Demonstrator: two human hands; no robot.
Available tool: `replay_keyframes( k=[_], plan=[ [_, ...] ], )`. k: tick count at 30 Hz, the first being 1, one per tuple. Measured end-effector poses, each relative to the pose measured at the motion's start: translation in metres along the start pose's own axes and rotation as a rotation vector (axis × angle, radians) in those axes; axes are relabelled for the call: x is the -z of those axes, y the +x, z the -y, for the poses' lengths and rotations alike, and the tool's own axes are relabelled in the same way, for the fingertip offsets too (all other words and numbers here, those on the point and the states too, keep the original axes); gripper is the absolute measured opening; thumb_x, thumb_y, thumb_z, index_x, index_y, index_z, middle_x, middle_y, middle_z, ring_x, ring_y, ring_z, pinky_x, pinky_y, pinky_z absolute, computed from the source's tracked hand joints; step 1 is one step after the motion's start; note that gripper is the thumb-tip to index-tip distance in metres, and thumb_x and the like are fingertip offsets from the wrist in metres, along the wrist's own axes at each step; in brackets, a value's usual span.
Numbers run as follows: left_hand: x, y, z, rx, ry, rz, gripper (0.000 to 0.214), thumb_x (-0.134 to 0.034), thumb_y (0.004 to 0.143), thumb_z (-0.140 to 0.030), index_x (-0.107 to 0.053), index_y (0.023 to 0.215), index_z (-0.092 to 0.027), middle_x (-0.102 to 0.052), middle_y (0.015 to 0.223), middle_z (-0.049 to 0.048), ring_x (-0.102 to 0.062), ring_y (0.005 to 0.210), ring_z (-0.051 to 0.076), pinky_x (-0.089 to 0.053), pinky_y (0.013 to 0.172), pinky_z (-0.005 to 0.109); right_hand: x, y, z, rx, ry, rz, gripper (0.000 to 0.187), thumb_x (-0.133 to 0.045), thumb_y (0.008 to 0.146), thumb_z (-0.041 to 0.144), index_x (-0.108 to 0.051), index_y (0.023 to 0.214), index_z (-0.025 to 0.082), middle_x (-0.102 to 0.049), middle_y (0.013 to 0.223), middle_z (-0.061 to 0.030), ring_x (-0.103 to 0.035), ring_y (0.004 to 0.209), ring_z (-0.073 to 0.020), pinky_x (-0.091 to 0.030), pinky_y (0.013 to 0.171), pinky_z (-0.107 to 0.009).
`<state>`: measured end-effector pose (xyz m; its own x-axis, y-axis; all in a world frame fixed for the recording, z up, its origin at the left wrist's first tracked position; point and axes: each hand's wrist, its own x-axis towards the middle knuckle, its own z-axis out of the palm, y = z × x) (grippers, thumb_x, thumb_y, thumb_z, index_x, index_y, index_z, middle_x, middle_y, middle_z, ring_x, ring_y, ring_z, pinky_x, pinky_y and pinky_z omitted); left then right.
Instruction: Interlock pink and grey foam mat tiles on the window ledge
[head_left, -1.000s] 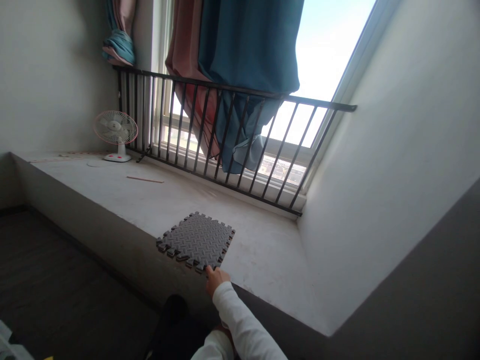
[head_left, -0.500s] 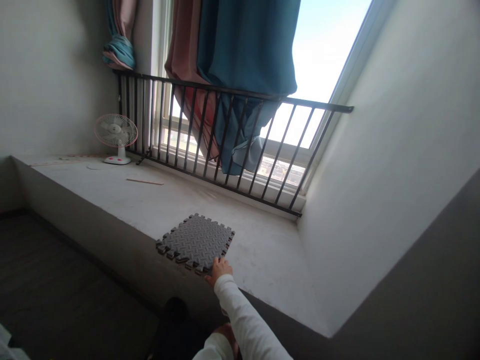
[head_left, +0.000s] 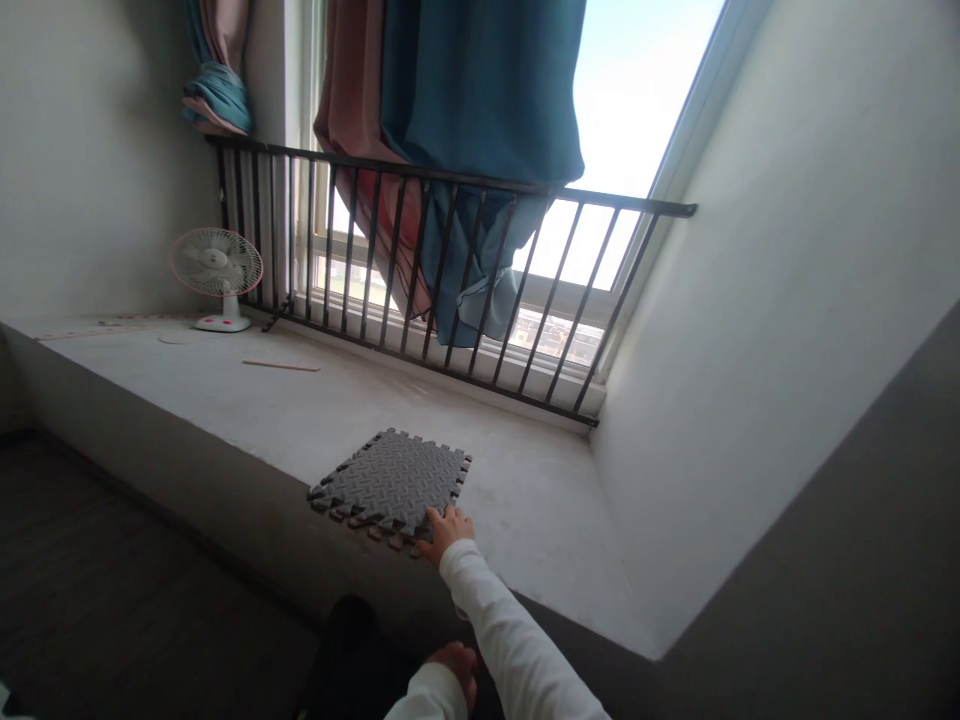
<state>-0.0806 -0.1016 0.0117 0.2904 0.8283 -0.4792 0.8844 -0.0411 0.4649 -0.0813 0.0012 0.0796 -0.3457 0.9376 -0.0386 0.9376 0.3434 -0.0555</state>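
- Your right hand rests palm down on the near right corner of the mat, fingers spread flat on it and gripping nothing.
- The mat, grey foam with toothed edges, lies flat on the ledge, just ahead and left of that hand; its near edge juts slightly past the ledge's front.
- Your left hand hangs low, below and behind the right, well apart from the mat; its fingers look loosely curled, and you cannot tell whether it holds anything.
- Beyond the mat a black railing runs in front of the window, with blue and pink curtains draped over it.
- Far left of your right hand, a small fan stands on the ledge, a thin stick lying near it.
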Motion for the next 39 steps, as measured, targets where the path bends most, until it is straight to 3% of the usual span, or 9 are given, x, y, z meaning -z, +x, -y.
replay_keyframes(
  k=[3, 7, 13, 18, 21, 25, 29, 32, 39],
  plan=[
    [0.003, -0.003, -0.001, 0.05, 0.015, -0.03, 0.034, -0.041, 0.075, -0.014, -0.059, 0.103, -0.016, -0.057, 0.113, 0.0132, -0.053, 0.103, 0.024, -0.041, 0.089, 0.035, 0.005, -0.01, -0.027, 0.008, -0.023, -0.014, 0.053, -0.051, 0.066, 0.052, -0.045, 0.115, 0.031, -0.052, 0.109, -0.0101, -0.046, 0.103, -0.0268, -0.038, 0.08, -0.041],
    [0.002, -0.004, 0.001, 0.036, 0.023, -0.056, 0.034, -0.042, 0.074, -0.016, -0.061, 0.101, -0.019, -0.059, 0.111, 0.0115, -0.055, 0.101, 0.023, -0.043, 0.086, 0.032, 0.005, -0.036, -0.083, -0.046, -0.051, 0.069, 0.061, -0.056, 0.062, 0.051, -0.042, 0.119, 0.034, -0.052, 0.111, -0.0082, -0.046, 0.104, -0.0265, -0.038, 0.082, -0.04],
    [-0.005, 0.007, -0.001, 0.01, 0.052, -0.069, 0.032, -0.044, 0.073, -0.017, -0.062, 0.099, -0.021, -0.06, 0.109, 0.0096, -0.055, 0.1, 0.021, -0.043, 0.086, 0.031, -0.005, -0.101, -0.172, -0.204, -0.067, 0.145, 0.068, -0.06, 0.06, 0.043, -0.04, 0.123, 0.033, -0.051, 0.116, -0.0073, -0.044, 0.108, -0.0261, -0.038, 0.084, -0.038],
    [-0.011, 0.016, -0.002, 0.012, 0.075, -0.029, 0.031, -0.045, 0.072, -0.016, -0.063, 0.097, -0.023, -0.061, 0.108, 0.0077, -0.056, 0.099, 0.019, -0.043, 0.085, 0.03, -0.012, -0.152, -0.218, -0.403, -0.166, 0.183, 0.065, -0.06, 0.063, 0.032, -0.039, 0.125, 0.032, -0.05, 0.119, -0.0084, -0.042, 0.112, -0.0262, -0.039, 0.084, -0.039],
    [-0.015, 0.021, 0.001, 0.014, 0.087, -0.003, 0.03, -0.046, 0.073, -0.016, -0.063, 0.096, -0.023, -0.062, 0.108, 0.0074, -0.056, 0.097, 0.019, -0.043, 0.084, 0.03, -0.019, -0.167, -0.223, -0.481, -0.225, 0.177, 0.067, -0.061, 0.063, 0.026, -0.038, 0.126, 0.028, -0.045, 0.125, -0.0122, -0.036, 0.118, -0.0278, -0.035, 0.09, -0.042],
    [-0.018, 0.027, 0.005, 0.012, 0.108, 0.005, 0.029, -0.046, 0.073, -0.015, -0.063, 0.095, -0.024, -0.062, 0.108, 0.0049, -0.057, 0.095, 0.016, -0.043, 0.083, 0.028, -0.032, -0.163, -0.203, -0.383, -0.163, 0.19, 0.073, -0.063, 0.061, 0.03, -0.034, 0.128, 0.026, -0.03, 0.136, -0.0133, -0.027, 0.124, -0.0295, -0.03, 0.094, -0.045],
    [-0.018, 0.025, 0.009, 0.005, 0.129, -0.007, 0.029, -0.043, 0.075, -0.015, -0.062, 0.095, -0.024, -0.063, 0.106, 0.0038, -0.057, 0.095, 0.014, -0.043, 0.082, 0.025, -0.043, -0.143, -0.173, -0.267, -0.085, 0.157, 0.07, -0.064, 0.061, 0.033, -0.037, 0.126, 0.025, -0.033, 0.134, -0.0135, -0.03, 0.122, -0.028, -0.029, 0.095, -0.044],
    [-0.017, 0.022, 0.011, 0.005, 0.143, -0.018, 0.029, -0.043, 0.076, -0.016, -0.062, 0.096, -0.024, -0.062, 0.107, 0.0045, -0.057, 0.096, 0.015, -0.042, 0.083, 0.026, -0.047, -0.127, -0.158, -0.26, -0.06, 0.111, 0.065, -0.064, 0.061, 0.034, -0.042, 0.121, 0.023, -0.039, 0.129, -0.0148, -0.036, 0.117, -0.028, -0.032, 0.091, -0.043],
    [-0.015, 0.018, 0.01, 0.017, 0.171, -0.016, 0.03, -0.041, 0.077, -0.015, -0.061, 0.098, -0.021, -0.061, 0.108, 0.0059, -0.056, 0.098, 0.015, -0.042, 0.081, 0.024, -0.052, -0.104, -0.149, -0.239, -0.031, 0.103, 0.071, -0.062, 0.062, 0.039, -0.035, 0.126, 0.025, -0.036, 0.131, -0.0154, -0.034, 0.118, -0.0289, -0.032, 0.09, -0.048]
  ],
)
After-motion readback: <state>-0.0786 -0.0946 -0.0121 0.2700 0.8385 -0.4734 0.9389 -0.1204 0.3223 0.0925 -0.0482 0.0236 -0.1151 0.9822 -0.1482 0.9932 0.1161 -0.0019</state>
